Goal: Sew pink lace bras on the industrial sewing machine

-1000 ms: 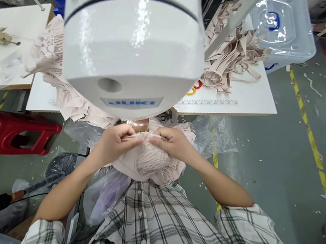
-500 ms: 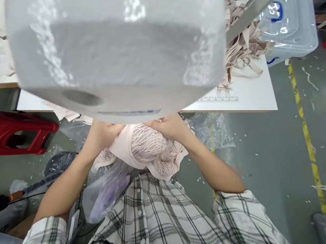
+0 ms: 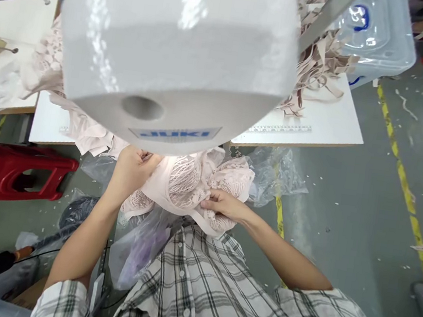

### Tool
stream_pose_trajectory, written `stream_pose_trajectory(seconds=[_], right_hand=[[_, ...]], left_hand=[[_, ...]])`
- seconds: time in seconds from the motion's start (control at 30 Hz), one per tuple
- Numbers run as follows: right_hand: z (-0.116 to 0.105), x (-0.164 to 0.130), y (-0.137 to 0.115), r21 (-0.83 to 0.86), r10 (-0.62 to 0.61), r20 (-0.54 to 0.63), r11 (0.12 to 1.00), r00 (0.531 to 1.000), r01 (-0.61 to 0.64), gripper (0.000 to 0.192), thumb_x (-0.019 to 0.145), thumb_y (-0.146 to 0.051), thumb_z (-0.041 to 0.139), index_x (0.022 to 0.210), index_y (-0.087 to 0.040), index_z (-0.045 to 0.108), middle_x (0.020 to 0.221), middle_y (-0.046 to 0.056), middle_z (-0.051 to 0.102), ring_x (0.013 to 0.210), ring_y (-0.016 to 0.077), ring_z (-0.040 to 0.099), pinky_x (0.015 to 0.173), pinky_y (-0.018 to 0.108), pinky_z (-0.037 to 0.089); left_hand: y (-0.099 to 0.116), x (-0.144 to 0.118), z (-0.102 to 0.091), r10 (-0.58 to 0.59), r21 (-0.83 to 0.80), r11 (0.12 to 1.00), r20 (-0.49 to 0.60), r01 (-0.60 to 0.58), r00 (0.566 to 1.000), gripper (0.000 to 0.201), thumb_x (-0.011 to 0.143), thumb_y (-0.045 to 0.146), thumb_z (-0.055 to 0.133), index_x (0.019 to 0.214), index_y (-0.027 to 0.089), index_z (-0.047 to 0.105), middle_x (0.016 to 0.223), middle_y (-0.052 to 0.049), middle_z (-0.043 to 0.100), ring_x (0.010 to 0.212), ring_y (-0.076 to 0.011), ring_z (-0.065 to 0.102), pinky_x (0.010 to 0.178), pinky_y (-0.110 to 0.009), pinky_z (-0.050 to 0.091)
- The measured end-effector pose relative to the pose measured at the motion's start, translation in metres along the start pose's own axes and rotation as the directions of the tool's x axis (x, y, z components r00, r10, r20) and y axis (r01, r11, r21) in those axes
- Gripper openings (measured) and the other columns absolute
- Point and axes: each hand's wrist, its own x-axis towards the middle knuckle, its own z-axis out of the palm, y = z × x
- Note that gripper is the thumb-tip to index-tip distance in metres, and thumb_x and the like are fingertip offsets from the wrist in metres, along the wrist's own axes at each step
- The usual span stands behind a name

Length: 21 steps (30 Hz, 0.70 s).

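A seated worker in a plaid shirt point(image 3: 215, 304) handles a pale pink lace undergarment point(image 3: 188, 186) directly beneath the glossy white head of an industrial sewing machine point(image 3: 174, 55). The left hand point(image 3: 132, 166) is closed on the garment's upper edge, right under the machine's lower rim — its fingertips are partly tucked into the fabric, so the exact grip cannot be told. The right hand point(image 3: 224, 205) pinches the lower lace edge between thumb and fingers, just above the worker's lap.

The garment hangs bunched between the two hands, its lace cups facing up. Below the left hand a clear plastic bag point(image 3: 141, 248) sags against the shirt; beyond the right hand a crumpled clear plastic sheet point(image 3: 275, 174) hangs off the edge of the white worktable point(image 3: 317, 125).

The risks, as they appear: the left hand works very near the machine, whose needle area is hidden from view — fingers could stray under it. The open lace could snag or stretch if the two hands pull unevenly, and loose folds might get caught up with the plastic bag.
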Motion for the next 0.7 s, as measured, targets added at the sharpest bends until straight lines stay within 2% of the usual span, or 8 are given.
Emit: stream_pose_trajectory(seconds=[0.13, 0.23, 0.33, 0.4, 0.5, 0.57, 0.63, 0.7], right_hand=[[0.003, -0.016, 0.004, 0.262, 0.013, -0.227, 0.964, 0.974, 0.049, 0.040, 0.079, -0.056, 0.079, 0.091, -0.017, 0.077, 0.087, 0.005, 0.078, 0.082, 0.0178, 0.073, 0.079, 0.028, 0.056], [0.007, -0.025, -0.003, 0.339, 0.054, -0.321, 0.939, 0.945, 0.062, 0.040, 0.068, -0.052, 0.088, 0.084, -0.018, 0.076, 0.078, 0.003, 0.076, 0.073, 0.0172, 0.072, 0.072, 0.027, 0.056], [0.007, -0.034, -0.011, 0.325, 0.049, -0.385, 0.942, 0.922, 0.086, 0.042, 0.061, -0.053, 0.090, 0.082, -0.019, 0.076, 0.075, 0.002, 0.075, 0.072, 0.0187, 0.071, 0.071, 0.030, 0.057], [0.005, -0.040, -0.015, 0.278, 0.011, -0.423, 0.953, 0.906, 0.118, 0.044, 0.063, -0.057, 0.089, 0.082, -0.019, 0.076, 0.073, 0.002, 0.074, 0.068, 0.0177, 0.069, 0.066, 0.029, 0.055], [-0.002, -0.052, -0.025, 0.083, -0.115, -0.429, 0.983, 0.896, 0.166, 0.043, 0.074, -0.060, 0.081, 0.081, -0.019, 0.075, 0.075, 0.002, 0.073, 0.064, 0.0152, 0.064, 0.060, 0.026, 0.050], [-0.003, -0.059, -0.037, -0.099, -0.211, -0.378, 0.977, 0.901, 0.187, 0.038, 0.083, -0.056, 0.074, 0.080, -0.018, 0.075, 0.076, 0.003, 0.073, 0.065, 0.0152, 0.063, 0.060, 0.026, 0.049], [0.001, -0.065, -0.054, -0.250, -0.293, -0.290, 0.942, 0.911, 0.223, 0.034, 0.090, -0.049, 0.068, 0.079, -0.018, 0.075, 0.074, 0.003, 0.073, 0.063, 0.0151, 0.062, 0.060, 0.026, 0.048], [0.014, -0.069, -0.075, -0.361, -0.349, -0.143, 0.890, 0.926, 0.280, 0.028, 0.095, -0.040, 0.062, 0.084, -0.019, 0.077, 0.077, 0.004, 0.074, 0.065, 0.0159, 0.064, 0.061, 0.027, 0.049]], left_hand=[[0.004, -0.001, 0.002, 0.070, 0.007, 0.998, -0.027, -0.070, 0.997, 0.043, 0.081, 0.032, 0.060, 0.054, 0.022, 0.028, 0.051, 0.005, 0.026, 0.053, -0.0094, 0.025, 0.050, -0.027, 0.018], [0.008, -0.001, 0.003, 0.086, 0.000, 0.996, -0.020, -0.086, 0.996, 0.044, 0.083, 0.033, 0.061, 0.054, 0.022, 0.029, 0.051, 0.005, 0.028, 0.053, -0.0097, 0.026, 0.051, -0.027, 0.020], [0.005, 0.001, 0.002, 0.080, 0.017, 0.997, -0.020, -0.080, 0.997, 0.046, 0.085, 0.034, 0.061, 0.055, 0.022, 0.029, 0.050, 0.006, 0.030, 0.051, -0.0099, 0.030, 0.051, -0.026, 0.025], [-0.001, 0.001, 0.001, 0.117, 0.065, 0.991, -0.044, -0.114, 0.992, 0.035, 0.086, 0.033, 0.062, 0.061, 0.022, 0.041, 0.056, 0.004, 0.046, 0.056, -0.0119, 0.044, 0.054, -0.026, 0.033], [-0.006, -0.012, 0.001, 0.255, 0.205, 0.954, -0.178, -0.218, 0.950, 0.013, 0.091, 0.031, 0.061, 0.085, 0.020, 0.058, 0.085, -0.004, 0.068, 0.080, -0.0186, 0.063, 0.069, -0.029, 0.048], [0.000, -0.031, 0.007, 0.401, 0.274, 0.900, -0.226, -0.337, 0.887, 0.009, 0.095, 0.028, 0.058, 0.100, 0.022, 0.060, 0.099, -0.008, 0.071, 0.093, -0.0218, 0.067, 0.079, -0.034, 0.052], [0.014, -0.054, 0.015, 0.625, 0.250, 0.773, -0.135, -0.583, 0.769, 0.021, 0.096, 0.026, 0.057, 0.117, 0.024, 0.058, 0.110, -0.010, 0.072, 0.106, -0.0236, 0.067, 0.090, -0.037, 0.055], [0.032, -0.076, 0.025, 0.852, 0.172, 0.508, 0.041, -0.844, 0.522, 0.040, 0.095, 0.027, 0.061, 0.134, 0.025, 0.051, 0.126, -0.011, 0.070, 0.125, -0.0253, 0.061, 0.107, -0.041, 0.050]])
